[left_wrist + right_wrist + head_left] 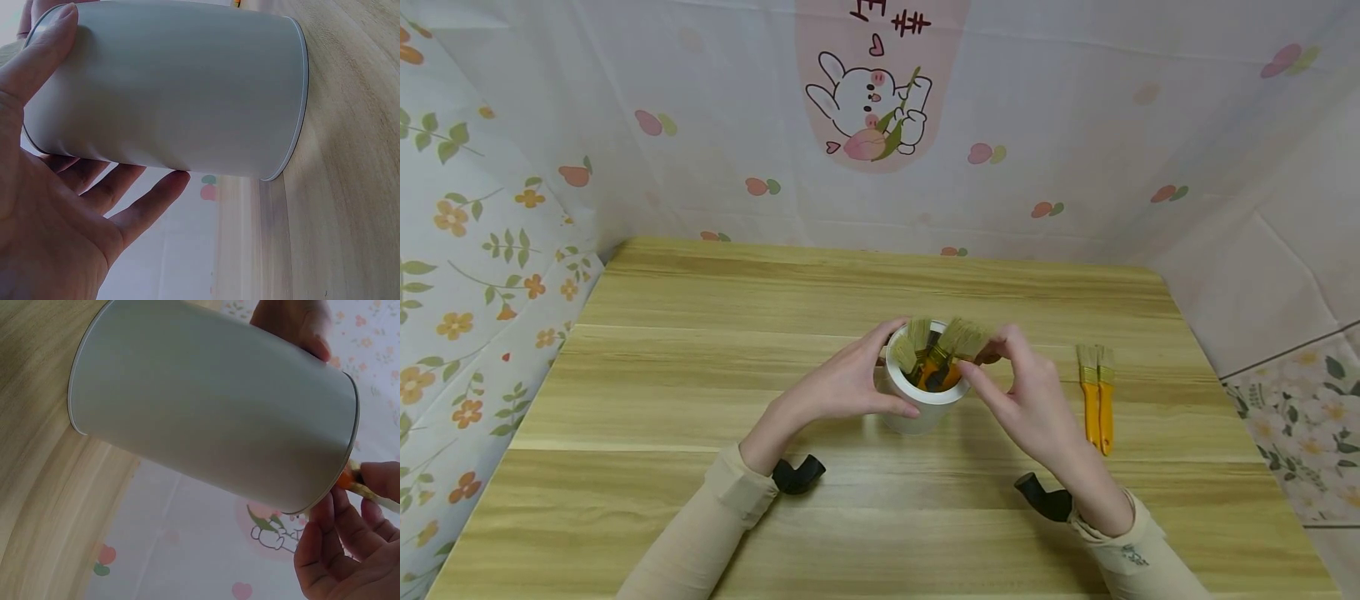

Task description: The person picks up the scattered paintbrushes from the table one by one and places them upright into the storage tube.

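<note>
A white cylindrical container [913, 417] stands on the table with several paintbrushes [917, 333] in it, bristles up. My left hand [842, 383] grips its side close to the rim. In the left wrist view, that hand's thumb [53, 47] lies over the container's near side and its fingers [153, 200] rest along the lower edge. At the right of the rim, my right hand [1030, 400] pinches a paintbrush [972, 340] with pale bristles. The right wrist view shows an orange bit of this brush [345, 477] beside the rim; its handle is mostly hidden inside the container.
Two orange-handled paintbrushes [1097, 400] lie side by side on the wooden table [700, 375], right of my right hand. Black curved pieces [799, 475] sit by both wrists. A printed cloth [1075, 108] hangs behind the table's back edge.
</note>
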Demonstrator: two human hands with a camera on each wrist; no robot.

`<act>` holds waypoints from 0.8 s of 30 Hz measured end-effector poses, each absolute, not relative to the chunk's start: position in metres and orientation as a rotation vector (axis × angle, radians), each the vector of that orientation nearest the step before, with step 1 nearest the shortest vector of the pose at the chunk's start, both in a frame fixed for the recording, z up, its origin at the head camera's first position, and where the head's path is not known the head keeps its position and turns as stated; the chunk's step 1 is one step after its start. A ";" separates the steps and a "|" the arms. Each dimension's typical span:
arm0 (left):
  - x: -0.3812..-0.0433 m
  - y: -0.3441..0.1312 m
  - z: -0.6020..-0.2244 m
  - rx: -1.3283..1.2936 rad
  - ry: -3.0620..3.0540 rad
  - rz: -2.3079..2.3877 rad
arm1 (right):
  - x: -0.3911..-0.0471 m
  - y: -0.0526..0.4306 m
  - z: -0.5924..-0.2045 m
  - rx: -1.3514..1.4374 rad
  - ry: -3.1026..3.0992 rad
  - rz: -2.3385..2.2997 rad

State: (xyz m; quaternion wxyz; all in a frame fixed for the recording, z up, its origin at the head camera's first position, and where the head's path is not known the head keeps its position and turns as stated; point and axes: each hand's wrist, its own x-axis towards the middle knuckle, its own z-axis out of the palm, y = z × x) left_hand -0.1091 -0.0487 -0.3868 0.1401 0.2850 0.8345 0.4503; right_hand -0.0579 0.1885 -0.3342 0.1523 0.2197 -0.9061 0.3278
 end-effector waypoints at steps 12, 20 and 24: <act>-0.109 -0.049 -0.387 0.797 2.393 1.313 | -0.058 0.189 -0.330 0.646 -2.570 1.014; -0.109 -0.048 -0.388 0.807 2.390 1.327 | -0.061 0.212 -0.319 0.526 -2.509 1.071; -0.110 -0.048 -0.388 0.805 2.403 1.314 | -0.065 0.232 -0.315 0.463 -2.442 1.156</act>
